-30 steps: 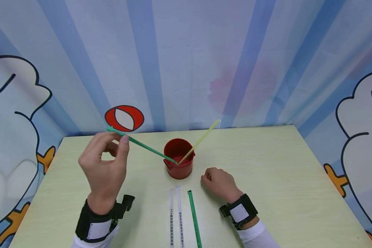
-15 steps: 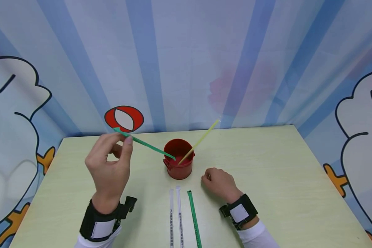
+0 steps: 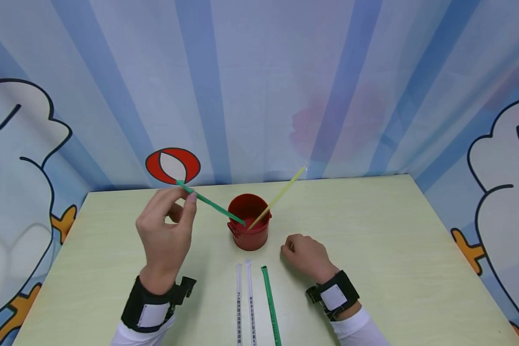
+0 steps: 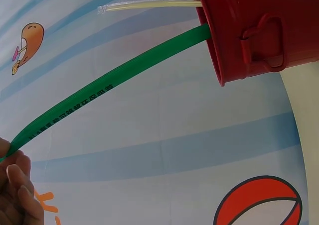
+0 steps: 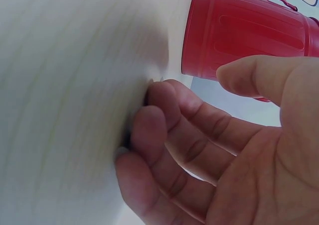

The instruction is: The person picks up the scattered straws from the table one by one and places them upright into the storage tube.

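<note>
Between thumb and fingertips, my left hand (image 3: 166,233) pinches the upper end of a green wrapped straw (image 3: 216,205), left of the red bucket (image 3: 251,238). The straw slants down to the right, its lower end inside the bucket's mouth, as the left wrist view also shows. A yellow straw in a clear wrapper (image 3: 281,194) leans out of the bucket toward the right. My right hand (image 3: 307,257) rests on the table right of the bucket, fingers loosely curled and holding nothing. In the right wrist view its fingertips (image 5: 149,128) touch the tabletop.
In front of the bucket, two white wrapped straws (image 3: 251,302) and another green wrapped straw (image 3: 271,305) lie side by side on the pale wooden table (image 3: 372,230). A blue striped curtain (image 3: 264,96) with cartoon prints hangs behind the table's far edge.
My left hand has moved right, toward the bucket, and slightly down. The green straw's lower end has gone from over the front rim to inside the mouth. The right hand stayed still.
</note>
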Demonstrator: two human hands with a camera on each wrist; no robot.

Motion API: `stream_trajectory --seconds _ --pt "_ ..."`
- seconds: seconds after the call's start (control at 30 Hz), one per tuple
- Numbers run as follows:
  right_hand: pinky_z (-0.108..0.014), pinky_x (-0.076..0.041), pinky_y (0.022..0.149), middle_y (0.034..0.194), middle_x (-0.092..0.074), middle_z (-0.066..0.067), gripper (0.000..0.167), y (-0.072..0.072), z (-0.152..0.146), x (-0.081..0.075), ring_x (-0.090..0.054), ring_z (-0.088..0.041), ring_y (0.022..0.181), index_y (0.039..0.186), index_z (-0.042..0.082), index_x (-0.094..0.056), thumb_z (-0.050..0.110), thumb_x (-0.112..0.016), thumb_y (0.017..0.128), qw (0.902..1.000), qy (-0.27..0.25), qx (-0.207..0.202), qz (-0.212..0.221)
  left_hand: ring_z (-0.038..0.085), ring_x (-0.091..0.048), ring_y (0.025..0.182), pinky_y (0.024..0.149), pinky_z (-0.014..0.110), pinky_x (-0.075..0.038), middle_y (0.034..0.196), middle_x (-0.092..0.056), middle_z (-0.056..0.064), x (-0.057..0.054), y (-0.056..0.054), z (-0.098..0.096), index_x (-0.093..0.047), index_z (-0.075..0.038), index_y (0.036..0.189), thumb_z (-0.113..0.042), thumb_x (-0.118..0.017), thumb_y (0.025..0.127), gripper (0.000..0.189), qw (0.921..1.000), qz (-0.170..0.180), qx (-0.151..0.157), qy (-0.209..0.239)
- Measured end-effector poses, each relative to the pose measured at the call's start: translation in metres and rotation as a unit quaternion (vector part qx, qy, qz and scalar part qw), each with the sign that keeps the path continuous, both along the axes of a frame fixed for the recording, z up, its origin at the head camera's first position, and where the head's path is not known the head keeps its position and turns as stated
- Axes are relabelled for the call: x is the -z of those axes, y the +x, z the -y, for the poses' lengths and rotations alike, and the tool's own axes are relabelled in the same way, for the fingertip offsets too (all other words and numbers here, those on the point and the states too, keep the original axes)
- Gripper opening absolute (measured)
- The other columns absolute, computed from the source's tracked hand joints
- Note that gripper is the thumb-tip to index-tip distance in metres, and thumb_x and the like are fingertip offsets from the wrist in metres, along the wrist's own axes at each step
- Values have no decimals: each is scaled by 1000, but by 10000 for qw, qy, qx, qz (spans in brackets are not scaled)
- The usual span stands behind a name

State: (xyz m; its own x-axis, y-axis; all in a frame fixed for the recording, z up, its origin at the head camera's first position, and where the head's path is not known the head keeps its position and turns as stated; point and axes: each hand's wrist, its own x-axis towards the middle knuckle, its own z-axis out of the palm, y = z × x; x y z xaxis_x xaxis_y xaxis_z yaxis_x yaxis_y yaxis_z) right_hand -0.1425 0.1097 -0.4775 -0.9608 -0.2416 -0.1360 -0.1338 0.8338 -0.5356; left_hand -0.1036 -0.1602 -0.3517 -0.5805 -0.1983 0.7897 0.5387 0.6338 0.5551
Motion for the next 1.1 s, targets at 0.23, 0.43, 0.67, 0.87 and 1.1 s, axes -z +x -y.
stream_trajectory --seconds 0.23,0.43,0.67,0.87,1.1 --pt "-28 -34 56 63 -50 2 22 1 0 0 -47 -13 60 78 11 -66 18 -61 98 10000 -18 27 70 20 -50 57 66 11 -41 91 -74 17 5 -4 -3 -76 3 102 5 -75 87 15 9999 -9 -24 -125" --pt "-28 -34 56 63 -50 2 21 2 0 -1 -47 -14 60 79 10 -66 18 -61 98 10000 -50 34 78 20 -52 57 66 11 -41 93 -75 15 12 -6 -7 -77 1 103 3 -75 88 15 9996 158 -70 -209" --pt "-28 -34 56 62 -49 4 22 2 -1 -3 -47 -12 59 77 11 -65 19 -60 97 9999 -73 6 78 18 -52 59 63 16 -42 95 -75 15 20 -8 -11 -77 0 104 4 -75 89 15 9988 281 -74 -394" --pt "-28 -34 56 62 -49 3 22 2 0 -3 -47 -13 59 77 11 -65 19 -61 98 10000 -84 3 50 17 -52 59 59 26 -46 95 -76 14 26 -7 -12 -76 0 104 2 -76 89 16 9978 430 -119 -491" --pt "-28 -33 56 61 -48 3 23 2 0 -3 -46 -13 59 76 12 -64 18 -61 98 10000 -71 13 40 17 -53 59 57 31 -49 97 -75 14 31 -7 -11 -75 0 105 -1 -77 89 16 9957 603 -125 -693"
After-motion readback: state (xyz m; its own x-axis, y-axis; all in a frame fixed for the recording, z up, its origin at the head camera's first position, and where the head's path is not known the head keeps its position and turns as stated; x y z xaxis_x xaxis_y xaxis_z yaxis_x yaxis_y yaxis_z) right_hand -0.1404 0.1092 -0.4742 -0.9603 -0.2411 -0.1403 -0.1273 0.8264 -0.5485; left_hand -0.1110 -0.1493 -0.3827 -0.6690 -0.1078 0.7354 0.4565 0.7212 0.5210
